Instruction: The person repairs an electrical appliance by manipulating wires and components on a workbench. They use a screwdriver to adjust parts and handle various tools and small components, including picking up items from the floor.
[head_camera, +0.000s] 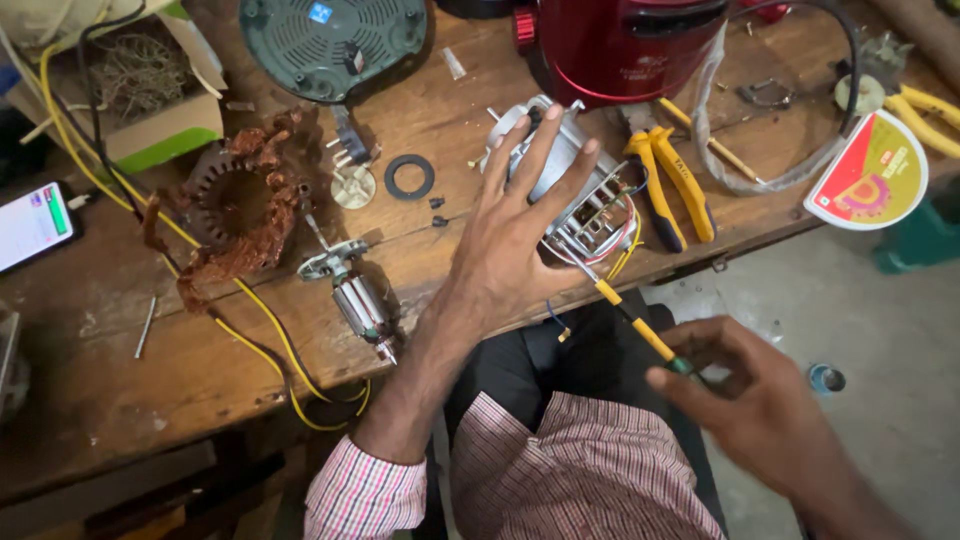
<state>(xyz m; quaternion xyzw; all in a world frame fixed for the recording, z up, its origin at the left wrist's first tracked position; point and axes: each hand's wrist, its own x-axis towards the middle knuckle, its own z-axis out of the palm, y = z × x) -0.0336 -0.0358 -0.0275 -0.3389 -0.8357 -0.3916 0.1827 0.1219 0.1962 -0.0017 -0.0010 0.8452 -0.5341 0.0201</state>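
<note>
Hands on silver motor (565, 185) at bench edge.
Left hand (520, 230) spread flat, pressing motor; right hand (755, 400) grips yellow-black screwdriver (625, 312), tip at motor's wiring. Yellow pliers (670, 185) just beside motor.

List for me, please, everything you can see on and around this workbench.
motor housing: one, silver, bench front edge, under the left hand
screwdriver: one, yellow and black, tip at the motor housing
pliers: one, yellow handles, right of the motor housing
armature: one, copper and steel, bench front
stator winding: one, rusty brown, bench left
rubber ring: one, black, bench centre
appliance base: one, dark green, top centre
red appliance: one, top right of centre
phone: one, lit screen, far left
cardboard box: one, white and green, top left
left hand: fingers spread on the motor housing
right hand: gripping the screwdriver
</note>
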